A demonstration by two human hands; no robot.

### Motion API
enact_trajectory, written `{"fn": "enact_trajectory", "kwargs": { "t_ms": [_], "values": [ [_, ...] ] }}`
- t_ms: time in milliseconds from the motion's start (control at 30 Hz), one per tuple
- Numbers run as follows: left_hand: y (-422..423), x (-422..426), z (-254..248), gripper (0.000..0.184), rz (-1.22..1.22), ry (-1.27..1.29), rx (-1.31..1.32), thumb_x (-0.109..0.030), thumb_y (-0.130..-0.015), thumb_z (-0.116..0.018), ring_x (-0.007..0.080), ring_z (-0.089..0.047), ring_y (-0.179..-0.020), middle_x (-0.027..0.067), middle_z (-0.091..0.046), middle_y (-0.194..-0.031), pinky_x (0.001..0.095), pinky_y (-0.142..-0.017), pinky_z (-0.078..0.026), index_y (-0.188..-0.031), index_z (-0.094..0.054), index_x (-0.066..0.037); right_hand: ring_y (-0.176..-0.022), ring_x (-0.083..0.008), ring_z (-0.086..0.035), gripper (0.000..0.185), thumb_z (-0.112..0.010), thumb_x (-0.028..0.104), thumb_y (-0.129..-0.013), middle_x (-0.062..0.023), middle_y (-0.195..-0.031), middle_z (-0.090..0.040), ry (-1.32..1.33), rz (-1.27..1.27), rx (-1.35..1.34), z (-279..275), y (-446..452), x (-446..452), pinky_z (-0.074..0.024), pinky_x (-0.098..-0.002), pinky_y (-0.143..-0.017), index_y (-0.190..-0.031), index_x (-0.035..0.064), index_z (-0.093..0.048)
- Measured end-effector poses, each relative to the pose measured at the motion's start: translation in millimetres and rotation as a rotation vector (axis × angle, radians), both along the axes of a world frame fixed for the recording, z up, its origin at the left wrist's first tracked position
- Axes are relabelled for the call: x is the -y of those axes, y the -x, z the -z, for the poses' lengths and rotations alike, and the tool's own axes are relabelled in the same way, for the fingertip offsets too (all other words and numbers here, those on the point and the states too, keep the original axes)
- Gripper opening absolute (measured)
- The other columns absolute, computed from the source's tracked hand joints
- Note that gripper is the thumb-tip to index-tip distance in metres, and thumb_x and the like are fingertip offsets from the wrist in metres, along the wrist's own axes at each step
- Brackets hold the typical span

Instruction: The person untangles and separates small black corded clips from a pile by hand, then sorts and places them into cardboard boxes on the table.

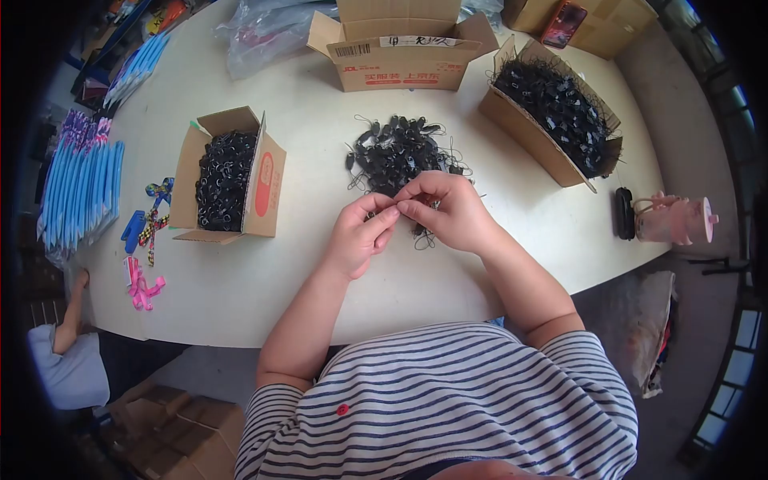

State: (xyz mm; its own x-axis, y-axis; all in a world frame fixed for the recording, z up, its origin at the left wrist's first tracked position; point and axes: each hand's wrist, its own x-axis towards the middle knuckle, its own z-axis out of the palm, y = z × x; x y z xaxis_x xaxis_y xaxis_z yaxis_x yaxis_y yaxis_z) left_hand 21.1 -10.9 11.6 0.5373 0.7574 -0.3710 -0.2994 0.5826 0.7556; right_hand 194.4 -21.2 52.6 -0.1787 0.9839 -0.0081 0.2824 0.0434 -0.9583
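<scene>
My left hand [358, 236] and my right hand [454, 214] meet at the fingertips, just in front of a pile of small black pieces with thin cord loops [398, 152]. Both hands are closed in a pinch. Whatever lies between the fingertips is too small and too covered to name. A few dark loops show below my right hand. To the left stands an open cardboard box [270, 192] full of small black parts with metal-looking rings [226, 180]. At the right, another open carton [524, 142] is heaped with black looped pieces [556, 108] like those in the pile.
A larger cardboard box [412, 68] stands at the back beside clear plastic bags [268, 36]. Blue packaged bundles [80, 188], patterned straps [152, 216] and a pink strap [142, 288] lie left. A pink cup [676, 220] and black case [623, 214] sit right; another person [68, 360] is at lower left.
</scene>
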Motion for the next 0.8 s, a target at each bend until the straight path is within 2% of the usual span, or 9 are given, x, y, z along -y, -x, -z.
{"fn": "enact_trajectory", "kwargs": {
  "t_ms": [33, 100, 233, 333, 633, 800],
  "values": [
    [1, 0, 1, 0.012, 0.012, 0.019, 0.019, -0.015, -0.087, -0.055, 0.0039, -0.038, -0.049, -0.0007, -0.049, -0.068, 0.0168, -0.04, -0.024, -0.094, -0.054, -0.005, -0.062, -0.0105, -0.055, 0.01, -0.065, 0.002, -0.076, -0.0066, -0.075, -0.06, 0.019, 0.004, -0.036, 2, 1, 1, -0.0458, -0.0239, -0.056, -0.085, 0.0005, -0.064],
    [4, -2, 5, 0.013, 0.036, 0.054, 0.059, -0.013, -0.088, -0.051, 0.0048, -0.04, -0.05, 0.0017, -0.05, -0.071, 0.0155, -0.039, -0.026, -0.098, -0.053, -0.004, -0.064, -0.0127, -0.057, 0.011, -0.066, 0.001, -0.074, -0.0069, -0.076, -0.06, -0.146, 0.005, -0.035, 6, 4, 1, -0.0466, -0.0252, -0.058, -0.085, 0.0014, -0.064],
    [5, -3, 8, 0.011, 0.041, 0.107, 0.122, -0.012, -0.088, -0.051, 0.0055, -0.041, -0.049, 0.0025, -0.051, -0.072, 0.0157, -0.039, -0.026, -0.095, -0.052, -0.004, -0.068, -0.019, -0.06, 0.014, -0.068, -0.001, -0.07, -0.0082, -0.077, -0.061, -0.379, -0.088, -0.02, 12, 2, -1, -0.0483, -0.0282, -0.06, -0.083, 0.0025, -0.064],
    [5, -3, 12, 0.01, 0.053, 0.097, 0.141, -0.012, -0.087, -0.051, 0.0059, -0.041, -0.05, 0.003, -0.051, -0.072, 0.0158, -0.039, -0.026, -0.093, -0.052, -0.004, -0.07, -0.0235, -0.061, 0.014, -0.068, -0.001, -0.069, -0.01, -0.078, -0.062, -0.329, -0.085, 0.01, 9, 0, 1, -0.0493, -0.0296, -0.061, -0.082, 0.0017, -0.063],
    [5, -3, 11, 0.008, -0.001, 0.103, 0.141, -0.013, -0.087, -0.052, 0.0067, -0.042, -0.049, 0.0035, -0.051, -0.069, 0.0164, -0.039, -0.027, -0.089, -0.051, -0.005, -0.07, -0.024, -0.061, 0.013, -0.067, -0.002, -0.069, -0.0099, -0.078, -0.063, -0.287, -0.046, 0.019, 5, 1, 3, -0.0491, -0.0304, -0.061, -0.081, 0.001, -0.062],
    [4, -3, 11, 0.008, 0.006, 0.067, 0.102, -0.013, -0.087, -0.052, 0.006, -0.041, -0.049, 0.0025, -0.051, -0.068, 0.0162, -0.039, -0.026, -0.089, -0.051, -0.006, -0.072, -0.0258, -0.06, 0.016, -0.067, -0.003, -0.067, -0.0101, -0.078, -0.062, -0.407, -0.063, 0.072, 8, 1, 2, -0.0487, -0.0317, -0.063, -0.082, 0.0017, -0.062]
  ]
}}
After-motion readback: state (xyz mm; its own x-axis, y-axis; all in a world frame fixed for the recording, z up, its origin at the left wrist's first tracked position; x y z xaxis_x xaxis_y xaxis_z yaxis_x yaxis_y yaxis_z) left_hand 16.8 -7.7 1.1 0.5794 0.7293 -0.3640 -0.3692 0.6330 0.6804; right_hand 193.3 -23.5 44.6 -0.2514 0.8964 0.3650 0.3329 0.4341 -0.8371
